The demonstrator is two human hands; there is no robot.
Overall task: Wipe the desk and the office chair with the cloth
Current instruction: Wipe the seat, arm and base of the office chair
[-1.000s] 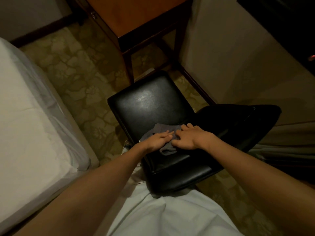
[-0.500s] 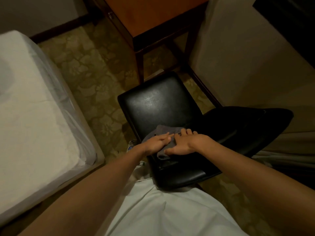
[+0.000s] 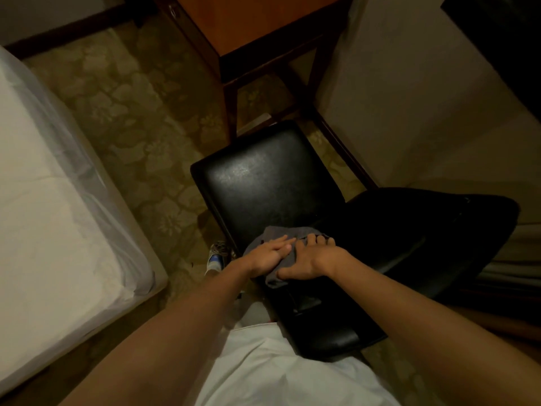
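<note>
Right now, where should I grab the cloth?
Probably pinch the cloth by its bunched corner, which pokes out nearest you between the left hand and right hand. Come from above. That corner humps up off the chair, while the rest lies flat under the palms.

A left hand (image 3: 268, 254) and right hand (image 3: 316, 257), side by side, press a grey cloth (image 3: 288, 232) onto a black chair (image 3: 263, 186) seat; a wooden table (image 3: 263, 22) stands beyond, a white bed (image 3: 44, 218) at left.
</note>
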